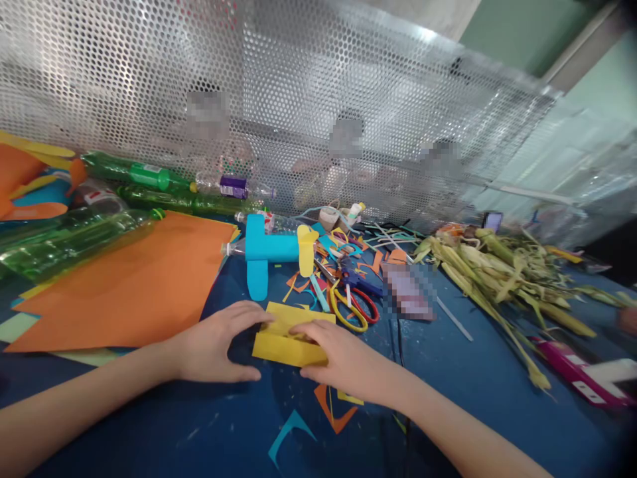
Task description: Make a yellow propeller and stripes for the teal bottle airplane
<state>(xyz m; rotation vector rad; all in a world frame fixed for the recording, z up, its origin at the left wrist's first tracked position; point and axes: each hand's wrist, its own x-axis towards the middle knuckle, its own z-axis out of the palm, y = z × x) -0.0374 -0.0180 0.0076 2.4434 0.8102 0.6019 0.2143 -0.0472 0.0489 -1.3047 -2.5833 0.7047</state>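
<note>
A folded piece of yellow paper (284,348) lies on the blue table in front of me, a crease across it and its near flap raised. My right hand (336,355) pinches its right part, fingers on top and thumb at the near edge. My left hand (219,342) is open at the paper's left end, thumb and fingers apart, the fingertips by the far left corner. Just beyond stands a plastic bottle plane (279,248) wrapped in blue paper, with blue wings and a yellow paper tail piece (306,251).
Orange paper sheets (134,299) and green bottles (74,242) lie left. Scissors with yellow handles (348,309), a blue glue gun (361,282) and paper scraps sit beyond my right hand. Corn husks (497,265) and a magenta tool (577,372) are right. A perforated metal panel (298,99) stands behind.
</note>
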